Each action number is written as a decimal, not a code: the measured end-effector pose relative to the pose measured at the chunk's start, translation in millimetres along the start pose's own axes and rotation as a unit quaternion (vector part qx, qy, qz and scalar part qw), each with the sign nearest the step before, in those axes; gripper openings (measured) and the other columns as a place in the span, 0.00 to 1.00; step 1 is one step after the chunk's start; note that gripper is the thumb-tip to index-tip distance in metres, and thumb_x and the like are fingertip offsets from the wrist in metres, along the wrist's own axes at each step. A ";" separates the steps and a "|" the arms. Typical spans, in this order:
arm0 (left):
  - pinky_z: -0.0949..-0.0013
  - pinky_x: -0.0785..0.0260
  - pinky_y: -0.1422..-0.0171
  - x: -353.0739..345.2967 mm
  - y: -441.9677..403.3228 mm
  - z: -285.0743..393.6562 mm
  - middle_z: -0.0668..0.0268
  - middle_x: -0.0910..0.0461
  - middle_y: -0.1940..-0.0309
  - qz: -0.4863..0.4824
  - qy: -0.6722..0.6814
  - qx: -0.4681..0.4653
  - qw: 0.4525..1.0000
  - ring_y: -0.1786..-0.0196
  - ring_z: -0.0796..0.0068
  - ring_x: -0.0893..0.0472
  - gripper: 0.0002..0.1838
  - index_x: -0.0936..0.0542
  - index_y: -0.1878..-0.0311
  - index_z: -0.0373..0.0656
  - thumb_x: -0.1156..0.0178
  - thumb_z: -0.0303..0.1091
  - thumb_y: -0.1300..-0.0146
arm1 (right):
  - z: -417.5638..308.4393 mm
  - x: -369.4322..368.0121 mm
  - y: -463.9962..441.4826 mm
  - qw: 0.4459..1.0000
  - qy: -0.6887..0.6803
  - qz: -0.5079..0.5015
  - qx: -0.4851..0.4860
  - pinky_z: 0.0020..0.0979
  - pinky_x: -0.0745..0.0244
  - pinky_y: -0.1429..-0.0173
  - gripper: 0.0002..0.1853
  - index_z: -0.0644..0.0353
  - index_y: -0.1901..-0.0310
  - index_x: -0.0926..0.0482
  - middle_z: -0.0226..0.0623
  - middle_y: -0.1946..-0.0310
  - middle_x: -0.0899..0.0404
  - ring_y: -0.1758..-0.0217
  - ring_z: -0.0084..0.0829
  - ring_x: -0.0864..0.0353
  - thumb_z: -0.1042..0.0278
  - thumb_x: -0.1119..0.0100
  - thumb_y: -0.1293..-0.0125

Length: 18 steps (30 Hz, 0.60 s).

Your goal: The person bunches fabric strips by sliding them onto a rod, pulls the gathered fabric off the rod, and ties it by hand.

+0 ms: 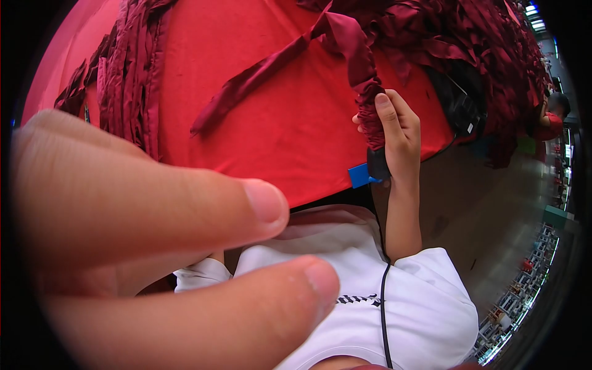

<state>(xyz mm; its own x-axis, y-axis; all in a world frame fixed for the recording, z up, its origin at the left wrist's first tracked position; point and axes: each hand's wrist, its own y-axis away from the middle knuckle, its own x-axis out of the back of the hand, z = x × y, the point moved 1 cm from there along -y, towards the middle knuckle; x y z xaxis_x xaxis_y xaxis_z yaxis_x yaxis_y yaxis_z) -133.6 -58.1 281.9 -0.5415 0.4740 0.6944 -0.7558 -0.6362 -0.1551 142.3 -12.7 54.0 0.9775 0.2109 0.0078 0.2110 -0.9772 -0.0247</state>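
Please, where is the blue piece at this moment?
In the head view, the blue piece is right of centre, at the red cloth's near edge, just left of the black tube at the right hand.

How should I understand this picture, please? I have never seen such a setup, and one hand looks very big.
There is no robot: these are one person's two bare hands. The single camera is worn on the head and looks down over the white shirt. The left hand looks huge because it is near the lens; its finger and thumb are apart, holding nothing visible. The right hand grips bunched dark red fabric, with a black piece below it. More dark red strips lie on the red surface.
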 end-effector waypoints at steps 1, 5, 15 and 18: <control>0.69 0.24 0.54 -0.1 -0.2 -0.1 0.66 0.14 0.62 0.000 0.000 -0.001 1.000 0.53 0.66 0.18 0.21 0.19 0.42 0.50 0.39 0.49 0.33 | -0.7 -0.4 0.3 1.000 0.000 0.000 -0.003 0.19 0.28 0.65 0.17 0.65 0.59 0.21 0.29 0.71 0.19 0.70 0.15 0.22 0.56 0.47 0.22; 0.69 0.24 0.54 -0.2 -0.7 -1.4 0.66 0.14 0.62 0.001 -0.001 -0.004 1.000 0.53 0.67 0.18 0.21 0.19 0.42 0.50 0.39 0.49 0.33 | -0.8 -1.0 0.2 1.000 -0.002 -0.001 0.004 0.19 0.28 0.65 0.17 0.65 0.59 0.21 0.29 0.71 0.19 0.69 0.15 0.22 0.56 0.48 0.22; 0.69 0.24 0.55 -0.2 -1.6 -4.7 0.66 0.14 0.63 0.005 -0.002 -0.010 1.000 0.54 0.67 0.18 0.21 0.19 0.43 0.49 0.39 0.49 0.33 | 1.0 -0.4 0.0 1.000 -0.008 0.002 0.001 0.19 0.27 0.65 0.17 0.65 0.58 0.22 0.30 0.71 0.20 0.69 0.16 0.21 0.57 0.47 0.22; 0.69 0.24 0.55 -0.8 -2.6 -5.3 0.66 0.14 0.63 0.006 -0.002 -0.013 1.000 0.54 0.67 0.18 0.21 0.19 0.43 0.49 0.39 0.49 0.33 | 0.7 -0.1 -0.1 1.000 -0.013 0.001 0.001 0.20 0.27 0.65 0.17 0.65 0.59 0.22 0.30 0.71 0.20 0.69 0.16 0.21 0.57 0.47 0.22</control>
<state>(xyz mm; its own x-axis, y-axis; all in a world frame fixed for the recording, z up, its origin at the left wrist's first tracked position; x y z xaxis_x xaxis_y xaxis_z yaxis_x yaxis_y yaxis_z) -133.2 -53.6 278.1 -0.5485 0.4646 0.6952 -0.7589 -0.6257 -0.1805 142.1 -12.6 53.3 0.9775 0.2099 -0.0185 0.2094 -0.9775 -0.0261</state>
